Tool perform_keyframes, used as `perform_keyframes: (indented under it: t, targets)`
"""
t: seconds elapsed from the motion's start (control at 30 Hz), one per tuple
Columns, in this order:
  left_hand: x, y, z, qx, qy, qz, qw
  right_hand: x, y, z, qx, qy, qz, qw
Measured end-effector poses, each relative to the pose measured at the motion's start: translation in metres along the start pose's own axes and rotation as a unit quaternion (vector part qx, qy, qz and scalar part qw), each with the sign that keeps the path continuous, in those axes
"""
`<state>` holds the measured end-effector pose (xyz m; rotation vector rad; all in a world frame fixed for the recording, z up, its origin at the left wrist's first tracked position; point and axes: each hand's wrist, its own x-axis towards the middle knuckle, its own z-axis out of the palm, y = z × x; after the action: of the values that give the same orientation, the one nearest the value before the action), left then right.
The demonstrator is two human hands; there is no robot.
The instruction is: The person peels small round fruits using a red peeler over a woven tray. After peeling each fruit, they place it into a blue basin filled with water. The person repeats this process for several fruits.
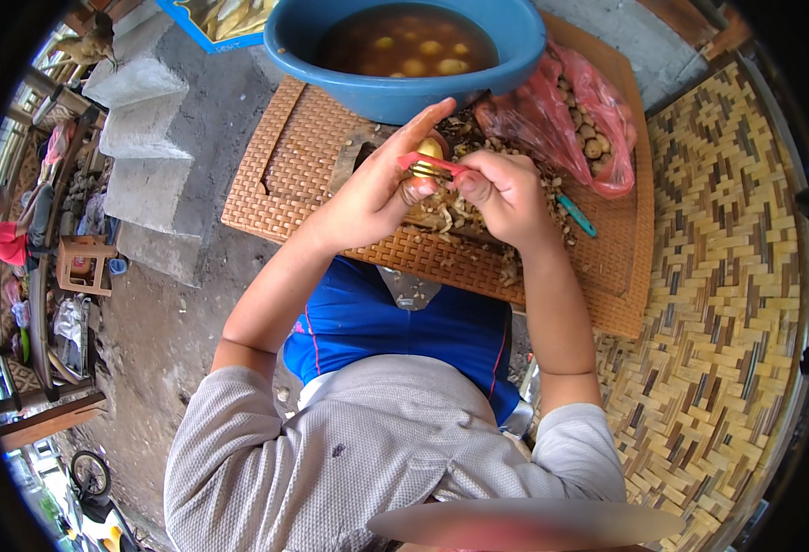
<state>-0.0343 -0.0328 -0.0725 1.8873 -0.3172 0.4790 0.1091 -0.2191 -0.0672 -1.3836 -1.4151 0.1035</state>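
Note:
Above the near part of a woven table (597, 285), my left hand (363, 198) holds a small peeled-looking yellow potato (431, 147) between thumb and fingers, its index finger stretched out. My right hand (510, 195) is closed on what looks like a red peeler (454, 167), which lies across the potato. The fingers hide part of both. Brown and pale peelings (450, 219) are scattered on the table below my hands. To the right of my right hand lies a teal-handled tool (576, 215); its other end is hidden among the peelings.
A blue basin (298, 69) of brownish water with several potatoes stands at the table's far side. Right of it, an open red plastic bag (618, 175) holds small unpeeled potatoes. A blue-edged tray (204, 37) and concrete steps (151, 189) are at left. Woven bamboo (726, 248) borders the right.

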Motion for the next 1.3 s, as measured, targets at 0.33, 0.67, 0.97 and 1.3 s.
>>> perform_keyframes:
  t: [0.33, 0.67, 0.97, 1.3]
  targets:
    - [-0.001, -0.003, 0.001, 0.002, -0.008, 0.017, 1.0, -0.003, 0.002, 0.003, 0.007, 0.01, 0.03, 0.999]
    - [-0.002, -0.001, 0.006, -0.005, -0.007, 0.006, 1.0, -0.004, 0.001, 0.008, 0.001, 0.042, 0.002, 0.999]
    - [-0.003, -0.003, 0.009, 0.099, 0.002, 0.051, 0.994, -0.005, -0.003, 0.014, -0.057, 0.05, -0.019, 0.997]
    - [-0.004, -0.005, 0.008, 0.071, 0.002, 0.039, 0.997, -0.005, -0.004, 0.015, -0.093, 0.071, -0.037, 0.992]
